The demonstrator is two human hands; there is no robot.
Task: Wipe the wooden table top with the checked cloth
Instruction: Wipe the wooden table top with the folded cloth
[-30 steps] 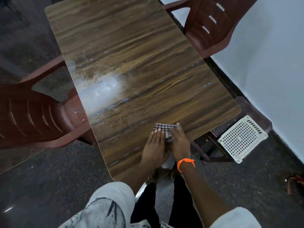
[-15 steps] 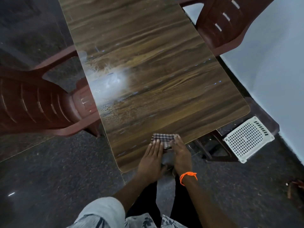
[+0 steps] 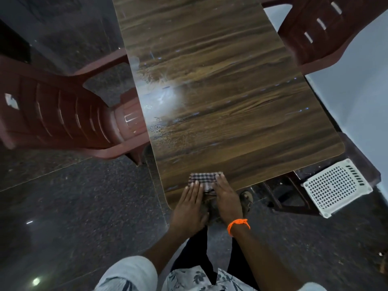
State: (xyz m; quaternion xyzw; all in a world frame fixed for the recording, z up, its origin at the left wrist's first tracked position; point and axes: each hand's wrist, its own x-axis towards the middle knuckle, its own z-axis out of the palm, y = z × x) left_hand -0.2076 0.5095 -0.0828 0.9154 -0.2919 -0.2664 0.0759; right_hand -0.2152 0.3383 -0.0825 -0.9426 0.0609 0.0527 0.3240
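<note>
The wooden table top [image 3: 220, 91] runs away from me, with a pale glare patch near its left edge. A small folded checked cloth [image 3: 203, 179] lies at the table's near edge. My left hand [image 3: 190, 204] and my right hand [image 3: 227, 198] lie side by side, fingers straight, pressing flat on the cloth's near part. The cloth's far half shows beyond my fingertips; its near half is hidden under my hands. An orange thread band circles my right wrist.
A dark red plastic chair [image 3: 63, 114] stands at the table's left side, another chair [image 3: 327, 32] at the far right. A white perforated stool [image 3: 336, 186] sits on the floor right of the table. A pale wall runs along the right.
Both hands have drawn the cloth back toward me to the table's near edge. The view has shifted so that the table sits farther right and the near edge lower in the frame.
</note>
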